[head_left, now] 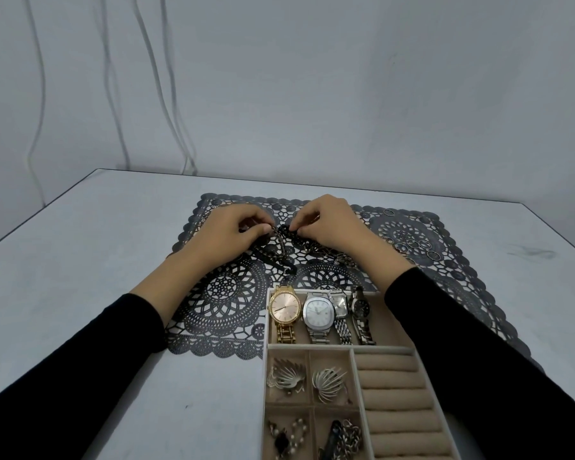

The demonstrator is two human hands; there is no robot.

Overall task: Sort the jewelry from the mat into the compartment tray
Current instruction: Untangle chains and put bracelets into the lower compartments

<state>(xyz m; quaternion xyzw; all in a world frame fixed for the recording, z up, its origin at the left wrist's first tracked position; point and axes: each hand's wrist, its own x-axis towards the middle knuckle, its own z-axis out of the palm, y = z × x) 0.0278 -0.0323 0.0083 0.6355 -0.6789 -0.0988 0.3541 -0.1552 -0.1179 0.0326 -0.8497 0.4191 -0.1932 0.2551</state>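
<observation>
A dark lace mat lies on the table. At its middle, my left hand and my right hand both pinch a dark chain bracelet, fingertips almost meeting. More chains lie tangled just below my hands. Several rings sit on the mat to the right. The beige compartment tray stands at the near edge. Its back section holds several watches, the small squares hold brooches and chains, and the ring rolls are bare.
The grey table stretches left of the mat. White cables hang on the wall behind. My black sleeves cover the tray's right edge and the mat's near left corner.
</observation>
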